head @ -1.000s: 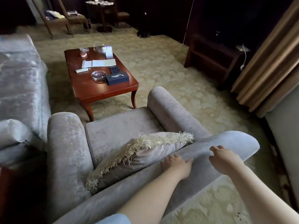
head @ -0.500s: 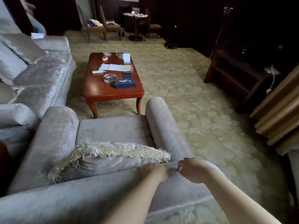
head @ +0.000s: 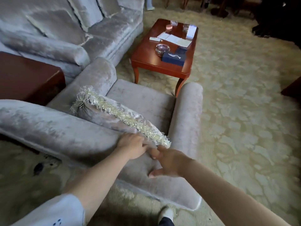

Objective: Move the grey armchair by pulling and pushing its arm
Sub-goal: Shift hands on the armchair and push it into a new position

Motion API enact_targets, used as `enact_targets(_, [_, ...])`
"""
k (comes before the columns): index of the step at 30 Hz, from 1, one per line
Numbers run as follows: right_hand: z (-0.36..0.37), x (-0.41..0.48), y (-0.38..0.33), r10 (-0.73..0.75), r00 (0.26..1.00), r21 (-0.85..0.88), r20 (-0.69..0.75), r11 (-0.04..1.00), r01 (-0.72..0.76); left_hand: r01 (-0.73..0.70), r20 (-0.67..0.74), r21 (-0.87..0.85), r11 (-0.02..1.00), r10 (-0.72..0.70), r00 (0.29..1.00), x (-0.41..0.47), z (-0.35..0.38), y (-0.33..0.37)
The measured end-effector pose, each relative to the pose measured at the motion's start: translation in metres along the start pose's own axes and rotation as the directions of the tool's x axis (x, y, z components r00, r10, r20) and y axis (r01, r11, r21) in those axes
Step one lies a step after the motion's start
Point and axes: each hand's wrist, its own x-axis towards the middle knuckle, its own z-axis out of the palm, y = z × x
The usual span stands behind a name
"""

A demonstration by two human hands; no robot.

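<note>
You're in a lounge or living room. A grey velvet sofa (head: 97, 30), matching armchair (head: 143, 101), low red-wood worktop (head: 146, 53) and patterned carpet (head: 236, 111) show it.

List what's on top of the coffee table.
On the coffee table: a blue box, a glass ashtray, papers and a small pink item. Far-end items are too blurred to name; anything beneath the papers and box is covered.

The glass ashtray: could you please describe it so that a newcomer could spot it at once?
Look at the red-brown coffee table beyond the grey armchair. On its near half, just left of the dark blue box, sits the ashtray. It is round, clear glass, while its neighbours are that box and flat papers.
</note>
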Motion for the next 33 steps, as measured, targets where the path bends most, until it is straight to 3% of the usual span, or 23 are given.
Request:
enact_targets(5, [0.001, 0.013, 0.018, -0.204, 0.979, -0.057, 0.004, 0.977, 0.204, 0.034, -0.004, -0.053, 0.998, -0.034, 0.999, 0.003, -0.007, 0.002])
enact_targets(9, [-0.001, 0.024, 0.03, -0.3, 0.953, -0.009, 0.044, 0.954, 0.3, 0.106, 0.014, -0.036, 0.994, -0.106, 0.994, 0.0, -0.013, 0.007])
enact_targets(12, [-0.003, 0.033, 0.034, -0.378, 0.924, -0.027, 0.056, 0.925, 0.379, 0.23, 0.045, -0.005, 0.973, -0.229, 0.972, -0.001, -0.016, 0.011])
enact_targets(15, [-0.002, 0.033, 0.038, -0.436, 0.899, -0.037, 0.03, 0.899, 0.437, 0.427, -0.025, -0.117, 0.897, -0.432, 0.901, -0.004, -0.02, 0.02])
enact_targets(17, [-0.005, 0.029, 0.046, -0.497, 0.868, -0.068, 0.026, 0.865, 0.497, 0.593, -0.109, -0.155, 0.79, -0.61, 0.785, -0.008, -0.018, 0.032])
enact_targets(19, [-0.014, 0.028, 0.064, -0.589, 0.806, -0.176, 0.051, 0.79, 0.588, 0.794, -0.155, -0.207, 0.571, -0.821, 0.55, -0.009, -0.015, 0.049])
enact_targets(21, [-0.033, 0.029, 0.089, -0.644, 0.749, -0.298, 0.154, 0.692, 0.657, 0.923, -0.009, -0.333, 0.193, -0.979, 0.202, -0.013, -0.014, 0.084])
enact_targets(23, [-0.053, 0.036, 0.113, -0.638, 0.733, -0.362, 0.235, 0.643, 0.675, 0.851, 0.189, -0.49, -0.188, -0.976, -0.107, -0.012, -0.008, 0.127])
enact_targets(24, [-0.062, 0.039, 0.122, -0.63, 0.734, -0.389, 0.254, 0.629, 0.674, 0.762, 0.287, -0.555, -0.334, -0.936, -0.202, -0.01, -0.005, 0.149])
enact_targets(26, [-0.075, 0.045, 0.133, -0.621, 0.731, -0.398, 0.284, 0.617, 0.679, 0.623, 0.376, -0.612, -0.486, -0.873, -0.311, -0.006, 0.002, 0.189])
enact_targets(29, [-0.092, 0.062, 0.125, -0.659, 0.69, -0.409, 0.299, 0.564, 0.717, 0.569, 0.32, -0.612, -0.549, -0.83, -0.457, -0.001, -0.001, 0.206])
enact_targets(33, [-0.101, 0.088, 0.08, -0.751, 0.598, -0.474, 0.28, 0.433, 0.767, 0.648, 0.288, -0.476, -0.595, -0.802, -0.524, 0.006, -0.004, 0.198])
